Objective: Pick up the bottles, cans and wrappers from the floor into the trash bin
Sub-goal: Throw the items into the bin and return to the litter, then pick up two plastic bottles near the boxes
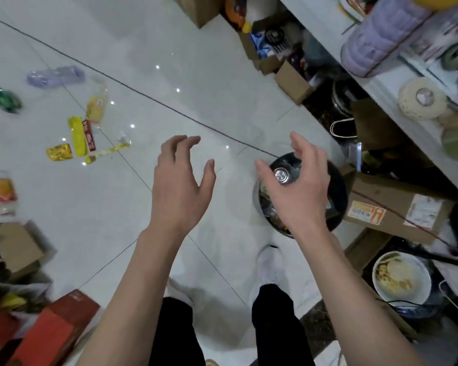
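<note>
Trash bin (336, 180): round, dark, sitting on the pale tiled floor (196, 75) directly under the right hand (296, 186). It is holding a black can (284, 171) with a silver top, showing just in front of the palm between thumb and fingers, plus other litter too dark to name.

Right hand: hovering over the bin, fingers spread wide and curled, gripping nothing; whether it is touching the can cannot be told.

Left hand (180, 180): hanging beside the right one over bare tile, fingers loosely spread, holding nothing.

Litter lying on the floor, well apart from both hands, off beyond the left hand:
- crushed clear plastic bottle (54, 76), farthest out;
- green wrapper (4, 99) beside it;
- yellow wrapper (77, 137) touching a red wrapper (89, 135);
- gold foil wrapper (59, 151) just next to those;
- clear yellow packet (95, 109) beyond them;
- orange-and-white packet (1, 194) at the view's edge.

Other containers:
- labelled cardboard box (397, 207), lying closed just beyond the right hand, touching the bin's far side;
- open cardboard boxes (275, 56) under the shelf (381, 83), holding blurred mixed goods;
- white bowl (399, 278) near the right forearm, holding pale food scraps;
- red box (50, 328) by the left elbow, closed.
</note>
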